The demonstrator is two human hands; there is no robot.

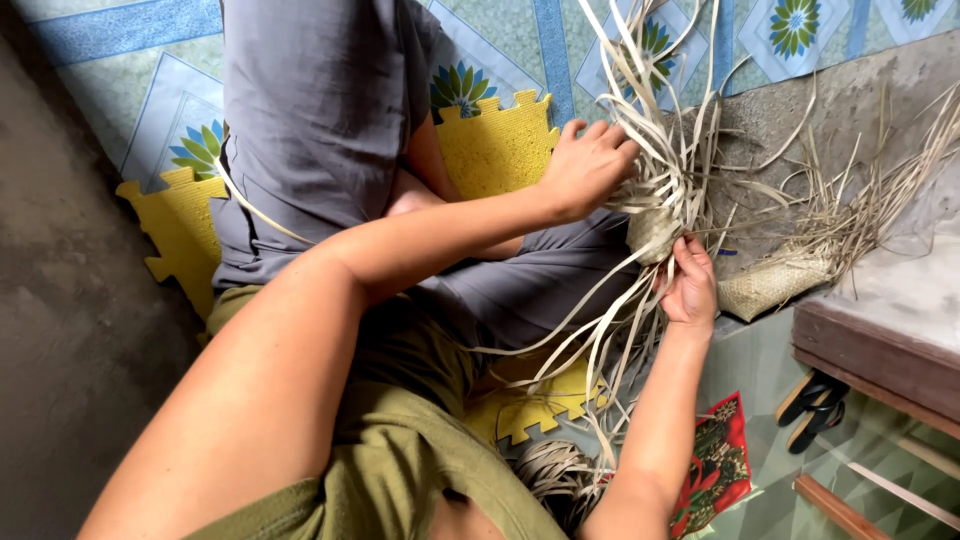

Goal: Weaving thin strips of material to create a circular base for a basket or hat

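Both hands (590,165) (690,285) grip woven piece (655,232), strips trailing down-left.

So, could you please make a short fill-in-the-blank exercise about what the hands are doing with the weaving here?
1. Both hands, left hand and right hand, grip a half-woven ____ of pale strips.
2. The foam mat under the person is ____ in colour.
3. A pair of ____ lies on the floor by the wooden step.

Missing words: basket; yellow; sandals
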